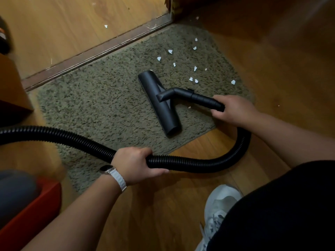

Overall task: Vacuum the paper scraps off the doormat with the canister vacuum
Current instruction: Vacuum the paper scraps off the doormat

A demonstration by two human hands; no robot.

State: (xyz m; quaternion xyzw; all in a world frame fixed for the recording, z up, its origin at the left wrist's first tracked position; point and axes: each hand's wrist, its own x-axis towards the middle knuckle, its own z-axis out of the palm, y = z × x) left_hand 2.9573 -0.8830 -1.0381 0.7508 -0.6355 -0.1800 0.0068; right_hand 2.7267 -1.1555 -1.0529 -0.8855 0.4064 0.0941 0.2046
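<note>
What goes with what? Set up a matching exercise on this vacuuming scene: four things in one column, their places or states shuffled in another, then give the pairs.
1. floor nozzle
2. left hand
3. right hand
4. paper scraps

A. grips the rigid tube
B. white, scattered on the doormat
C. grips the ribbed hose
D. black, lies on the doormat near its middle

Pairs: 1-D, 2-C, 3-A, 4-B.

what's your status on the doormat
Left hand grips hose, right hand grips wand. Floor head flat on doormat, paper scraps unvacuumed beyond it. Nothing between them.
</note>
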